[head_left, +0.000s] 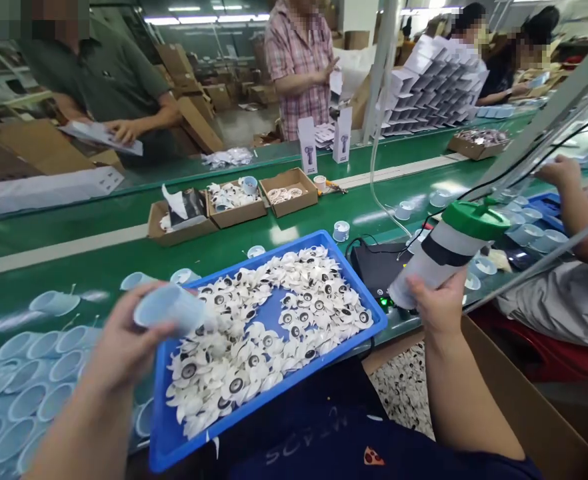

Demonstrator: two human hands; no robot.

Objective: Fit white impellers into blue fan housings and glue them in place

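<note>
Your left hand pinches the pale cup, tray's ten o'clock; right hand's fingers wrap the green-capped bottle.

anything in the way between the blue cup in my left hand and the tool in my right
Nothing visible. The left hand holds the blue cup above the left side of the blue tray, the right hand grips the green-capped tool beyond its right corner; only the white fan blades lie below the gap.
</note>
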